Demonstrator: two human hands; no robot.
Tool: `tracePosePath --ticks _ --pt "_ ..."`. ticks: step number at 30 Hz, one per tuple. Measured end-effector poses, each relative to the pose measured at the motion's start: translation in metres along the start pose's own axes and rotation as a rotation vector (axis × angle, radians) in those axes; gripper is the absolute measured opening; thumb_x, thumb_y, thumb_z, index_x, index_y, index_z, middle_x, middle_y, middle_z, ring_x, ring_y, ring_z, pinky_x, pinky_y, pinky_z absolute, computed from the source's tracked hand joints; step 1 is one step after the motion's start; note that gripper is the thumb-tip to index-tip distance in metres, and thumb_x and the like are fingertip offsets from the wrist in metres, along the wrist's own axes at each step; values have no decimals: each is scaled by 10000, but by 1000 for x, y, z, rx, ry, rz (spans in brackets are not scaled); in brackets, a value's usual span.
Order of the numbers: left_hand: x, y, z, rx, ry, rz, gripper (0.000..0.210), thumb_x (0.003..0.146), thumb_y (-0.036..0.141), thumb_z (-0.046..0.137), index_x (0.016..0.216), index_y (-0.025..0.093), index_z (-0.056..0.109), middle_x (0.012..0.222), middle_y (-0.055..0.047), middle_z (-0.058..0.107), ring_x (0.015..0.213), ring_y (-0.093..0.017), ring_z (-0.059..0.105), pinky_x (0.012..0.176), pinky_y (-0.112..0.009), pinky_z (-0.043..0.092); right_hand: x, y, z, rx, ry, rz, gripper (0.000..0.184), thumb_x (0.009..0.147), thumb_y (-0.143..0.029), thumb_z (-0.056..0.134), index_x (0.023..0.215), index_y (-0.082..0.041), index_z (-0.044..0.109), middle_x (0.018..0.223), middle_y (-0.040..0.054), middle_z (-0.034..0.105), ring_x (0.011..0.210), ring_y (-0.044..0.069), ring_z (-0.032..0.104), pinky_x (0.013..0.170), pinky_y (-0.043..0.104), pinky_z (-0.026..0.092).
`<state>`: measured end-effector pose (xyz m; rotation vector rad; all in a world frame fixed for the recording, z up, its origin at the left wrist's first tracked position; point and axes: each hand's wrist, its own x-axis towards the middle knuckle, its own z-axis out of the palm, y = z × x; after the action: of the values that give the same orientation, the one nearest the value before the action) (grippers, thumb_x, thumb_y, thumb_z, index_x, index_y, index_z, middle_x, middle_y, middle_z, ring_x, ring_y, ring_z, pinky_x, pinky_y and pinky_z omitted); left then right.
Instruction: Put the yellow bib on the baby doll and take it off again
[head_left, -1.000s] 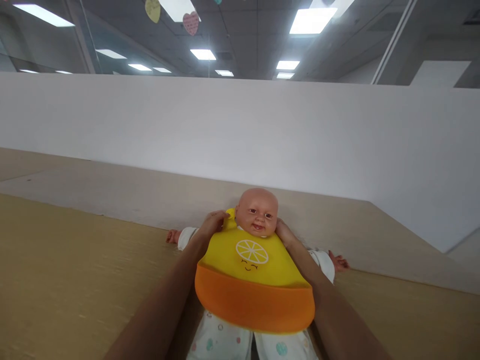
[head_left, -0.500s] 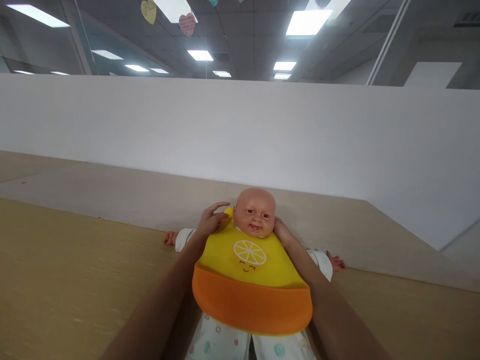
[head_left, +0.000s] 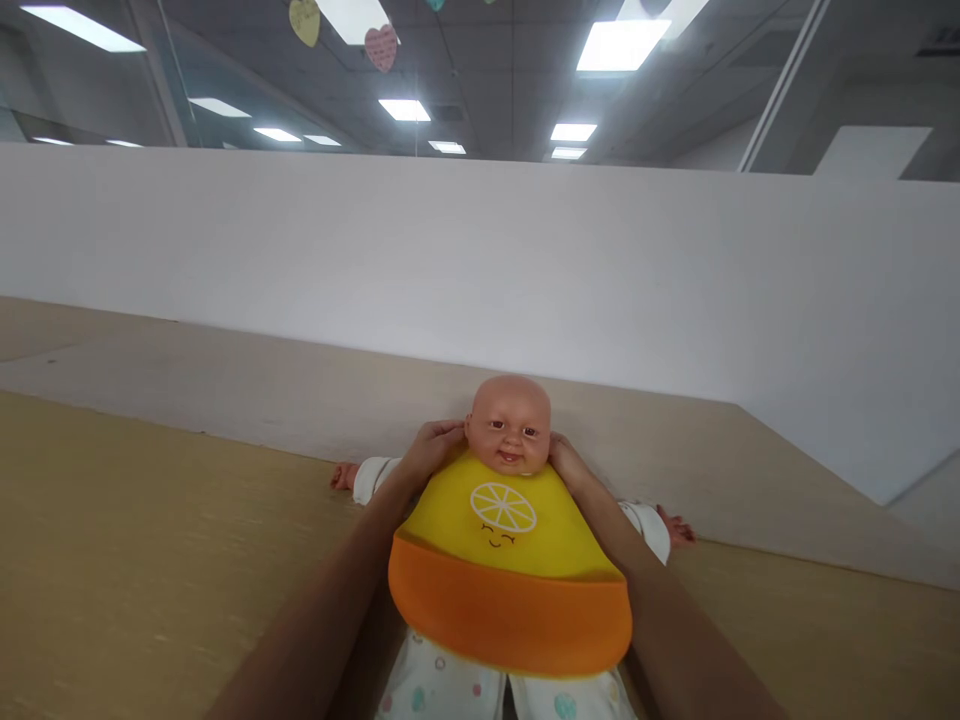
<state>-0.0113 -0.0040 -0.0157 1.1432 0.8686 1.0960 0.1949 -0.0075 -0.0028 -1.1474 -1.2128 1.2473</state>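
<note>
A baby doll lies face up in the head view, its arms spread wide in white sleeves. Over its chest is a yellow silicone bib with a printed lemon slice and an orange catch pocket at the bottom. My left hand is closed on the bib's neck strap on the left side of the doll's neck, fingertips hidden behind the head. On the other side, my right hand is closed at the strap beneath the doll's ear, with most of its fingers out of sight.
The doll lies on a tan surface, with a paler strip beyond its head. A white partition wall rises behind, topped by glass with paper hearts on it.
My left hand has gone from raised, parted fingers to closed around the strap, covering the bib's yellow neck end. My right hand stays beside the doll's neck.
</note>
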Motion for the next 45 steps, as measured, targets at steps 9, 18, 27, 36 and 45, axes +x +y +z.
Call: tracePosePath --ticks 9,18,27,36,45 --pt "-2 7 5 90 220 66 308 557 330 676 776 116 704 624 -11 652 554 -130 551 546 -246 431 18 10 -13 -118 35 -70 280 506 -252 578 720 -139 717 671 41 702 713 227 619 629 294 462" --pt "0 10 1 266 304 180 353 580 227 562 913 147 650 553 46 592 457 -85 461 455 -194 355 3 0 -3 133 13 70 341 494 -181 591 812 -141 707 659 39 707 586 215 622 585 312 480" --pt "7 1 -6 395 251 198 368 598 226 518 887 119 720 798 -57 717 639 -153 589 568 -237 435 8 -1 -6 70 4 68 356 513 -201 592 848 -139 696 633 23 696 532 175 589 549 280 458" --pt "12 -6 -13 413 225 197 358 646 303 562 917 145 733 864 -56 732 762 -197 628 656 -267 467 20 7 -11 -105 149 24 286 529 -182 575 774 -139 716 571 13 672 539 160 577 542 253 442" --pt "14 -9 -13 385 188 153 292 656 270 568 862 162 744 775 -25 725 665 -171 611 618 -259 455 18 8 -12 84 46 145 318 549 -190 564 823 -154 722 588 25 688 543 196 615 543 288 473"
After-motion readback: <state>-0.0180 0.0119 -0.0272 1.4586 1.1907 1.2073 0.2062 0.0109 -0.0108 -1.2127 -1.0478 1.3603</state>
